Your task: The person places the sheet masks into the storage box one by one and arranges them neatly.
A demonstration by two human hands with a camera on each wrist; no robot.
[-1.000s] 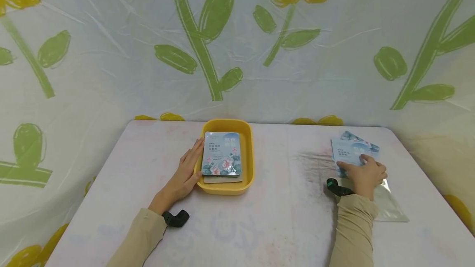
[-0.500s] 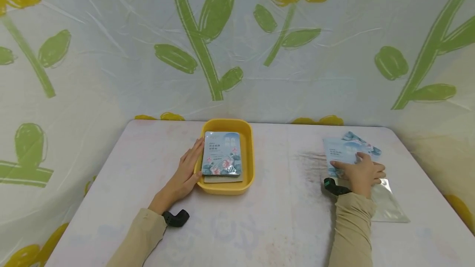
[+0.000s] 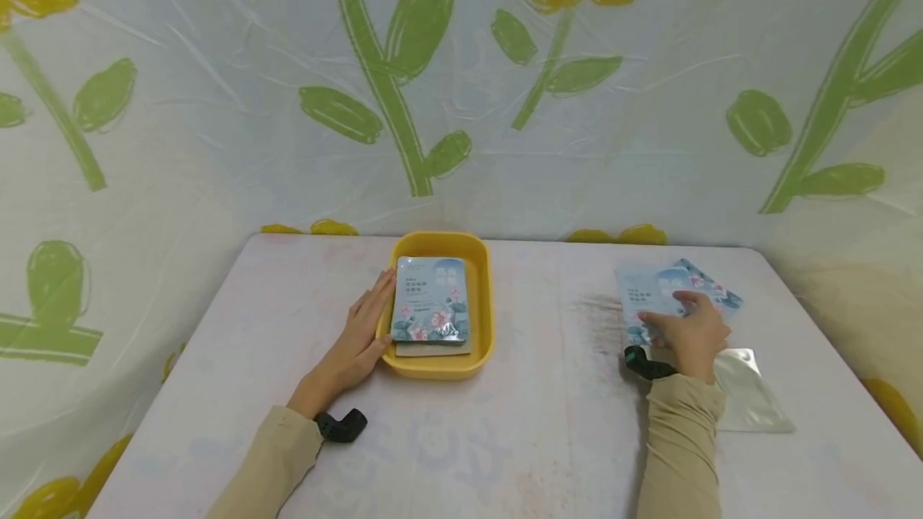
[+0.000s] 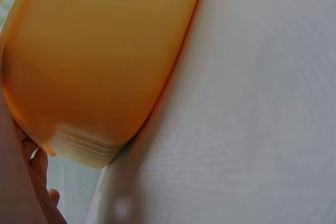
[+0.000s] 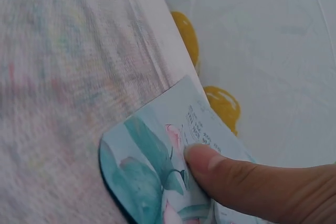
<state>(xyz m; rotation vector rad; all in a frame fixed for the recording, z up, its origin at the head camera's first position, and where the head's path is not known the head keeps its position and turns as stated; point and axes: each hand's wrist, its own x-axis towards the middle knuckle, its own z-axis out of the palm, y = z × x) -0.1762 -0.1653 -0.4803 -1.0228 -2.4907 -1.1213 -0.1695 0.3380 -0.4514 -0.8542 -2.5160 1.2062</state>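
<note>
My right hand (image 3: pixel 695 339) grips a flat blue sachet (image 3: pixel 634 287) printed with lotus flowers and lettering. Its thumb (image 5: pixel 231 177) lies across the printed face in the right wrist view; the fingers at the far side are partly hidden. Another lotus sachet (image 3: pixel 721 288) lies behind and to the right, half covered. Under the right wrist is a plain silver sachet (image 3: pixel 757 403). At the left, my left hand (image 3: pixel 356 343) rests with straight fingers along the outer side of a yellow plastic basin (image 3: pixel 479 351). Inside the basin lies a small pile of sachets, with a blue one (image 3: pixel 431 299) on top.
All this rests on a pale table (image 3: pixel 534 439) with faint marks and a dark smudge (image 3: pixel 606 319) left of the right-hand sachets. A flower-printed cloth (image 3: pixel 245 102) hangs behind the table. Each wrist wears a black camera mount (image 3: pixel 342 425).
The right hand has moved left with the blue sachet, uncovering more of the sachet behind it. The left hand and the basin have stayed put.
</note>
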